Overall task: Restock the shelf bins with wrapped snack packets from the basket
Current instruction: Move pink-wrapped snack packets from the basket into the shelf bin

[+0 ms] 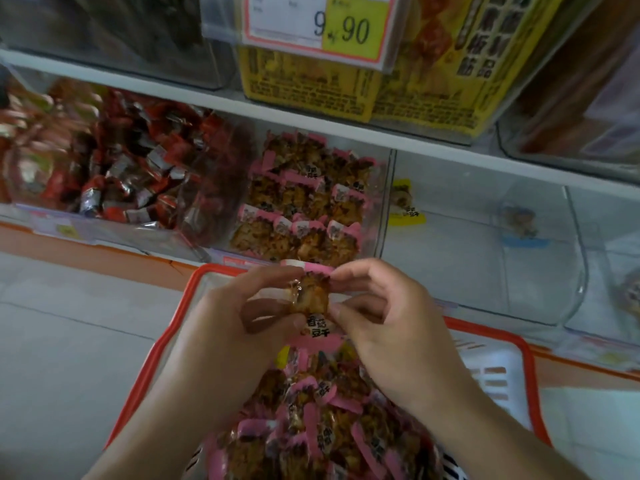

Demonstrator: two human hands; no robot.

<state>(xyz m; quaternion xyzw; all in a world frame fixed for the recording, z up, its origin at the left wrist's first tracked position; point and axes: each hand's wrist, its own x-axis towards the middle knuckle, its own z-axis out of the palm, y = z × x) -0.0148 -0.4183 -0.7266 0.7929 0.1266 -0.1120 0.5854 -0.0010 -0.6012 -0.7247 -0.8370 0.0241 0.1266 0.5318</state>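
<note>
A pink-edged snack packet [310,299] is held between both hands above the basket. My left hand [242,306] pinches its left side and my right hand [384,313] pinches its right side. Below them, the white basket with a red rim [498,368] holds a heap of several pink-wrapped packets [322,420]. Just beyond the hands, a clear shelf bin [386,202] is filled with rows of the same pink packets [304,202].
Left of it, a bin of red and silver wrapped snacks [114,161]. To the right, a nearly bare bin with one yellow packet [405,202], then one with a blue packet [523,223]. A price tag reading 9.90 [318,26] and yellow boxes [429,64] sit on the shelf above.
</note>
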